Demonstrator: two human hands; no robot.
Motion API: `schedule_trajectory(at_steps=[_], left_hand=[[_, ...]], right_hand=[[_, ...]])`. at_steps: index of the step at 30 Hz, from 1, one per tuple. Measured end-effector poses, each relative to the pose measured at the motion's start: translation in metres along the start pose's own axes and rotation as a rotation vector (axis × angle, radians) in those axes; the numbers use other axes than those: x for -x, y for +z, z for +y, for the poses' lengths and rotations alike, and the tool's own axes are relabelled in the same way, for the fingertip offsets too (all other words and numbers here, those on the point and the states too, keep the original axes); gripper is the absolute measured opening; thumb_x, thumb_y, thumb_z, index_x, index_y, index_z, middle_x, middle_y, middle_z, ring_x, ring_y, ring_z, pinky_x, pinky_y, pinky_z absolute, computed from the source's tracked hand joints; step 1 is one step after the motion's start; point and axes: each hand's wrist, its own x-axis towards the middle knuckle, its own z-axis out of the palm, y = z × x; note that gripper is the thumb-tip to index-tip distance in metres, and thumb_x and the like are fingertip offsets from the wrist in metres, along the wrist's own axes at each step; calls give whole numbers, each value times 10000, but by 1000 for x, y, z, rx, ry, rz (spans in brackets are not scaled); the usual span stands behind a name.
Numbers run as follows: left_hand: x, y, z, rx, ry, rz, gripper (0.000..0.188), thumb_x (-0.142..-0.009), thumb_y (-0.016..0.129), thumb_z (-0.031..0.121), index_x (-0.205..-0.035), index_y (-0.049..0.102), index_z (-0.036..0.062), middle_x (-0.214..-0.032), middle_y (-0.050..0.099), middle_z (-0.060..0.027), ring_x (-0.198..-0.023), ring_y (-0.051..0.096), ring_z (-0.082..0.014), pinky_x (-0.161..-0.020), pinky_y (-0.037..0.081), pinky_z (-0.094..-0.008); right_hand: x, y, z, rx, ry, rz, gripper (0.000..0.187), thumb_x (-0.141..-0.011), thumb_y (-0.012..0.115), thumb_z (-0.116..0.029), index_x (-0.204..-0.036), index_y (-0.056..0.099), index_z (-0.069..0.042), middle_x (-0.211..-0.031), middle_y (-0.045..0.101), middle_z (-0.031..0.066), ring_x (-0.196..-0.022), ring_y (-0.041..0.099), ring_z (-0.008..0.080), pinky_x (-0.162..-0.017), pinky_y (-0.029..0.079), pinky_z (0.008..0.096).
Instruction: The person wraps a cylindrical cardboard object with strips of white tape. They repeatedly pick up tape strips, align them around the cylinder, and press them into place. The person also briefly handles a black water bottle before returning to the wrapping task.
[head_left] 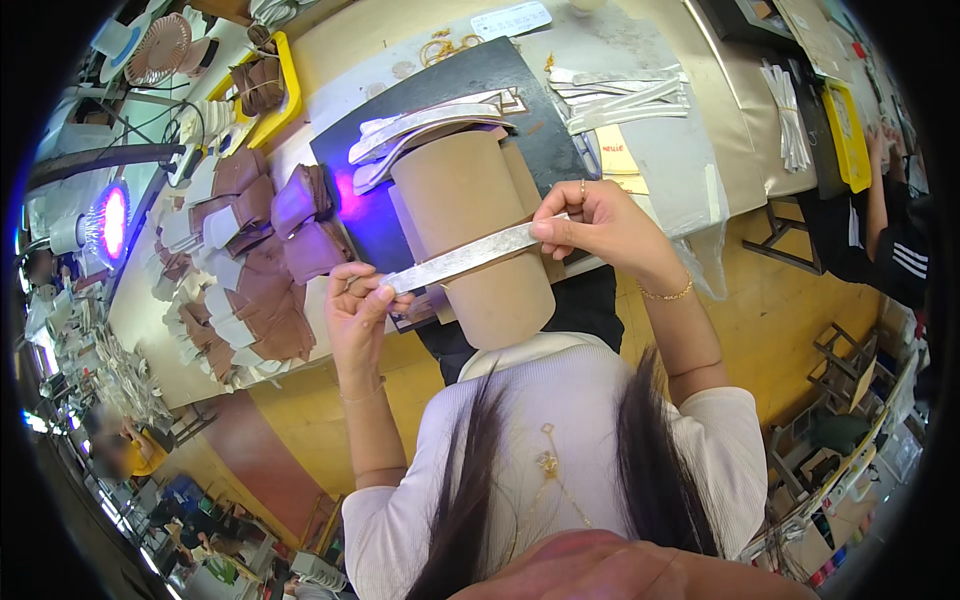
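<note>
My left hand and my right hand each pinch one end of a long silvery-white strip. The strip lies stretched across a tan cardboard tube that rests on end against my chest and leans away toward the table. My left hand grips the strip's lower left end; my right hand, with a ring and a gold bracelet, holds the upper right end against the tube's side. Behind the tube, on a black mat, lies a pile of similar white strips.
Stacks of brown and white folded pieces cover the table at left, beside a purple lamp. A yellow tray and a small fan sit at back left. More strips lie on grey sheets. Another person works at right.
</note>
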Motion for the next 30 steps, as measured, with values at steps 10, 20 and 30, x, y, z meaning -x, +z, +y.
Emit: schedule_trajectory(at_steps=[10, 20, 30], left_hand=[[-12, -2, -34, 83, -183, -33, 294, -828, 601, -74, -1055, 442, 25, -822, 656, -152, -708, 677, -219, -628, 588, -287], [-18, 3, -31, 103, -209, -67, 300, -831, 600, -67, -1050, 418, 30, -830, 648, -149, -699, 671, -218, -620, 586, -288], [-5, 17, -14, 198, -61, 4, 301, -823, 594, -72, -1044, 421, 37, -854, 641, -163, -680, 668, -237, -593, 577, -299]], right_hand=[[-17, -7, 34, -123, 54, -68, 244, -835, 710, -241, -826, 578, -36, -685, 603, 5, -594, 544, 45, -548, 458, 175], [-33, -14, 64, -336, 225, -151, 252, -886, 642, -219, -899, 437, -74, -552, 568, 38, -426, 543, 87, -366, 430, 210], [10, 41, -17, 1157, -891, 138, 572, -826, 618, -358, -1289, 489, -49, -1373, 456, 123, -1332, 345, 287, -1091, 250, 445]])
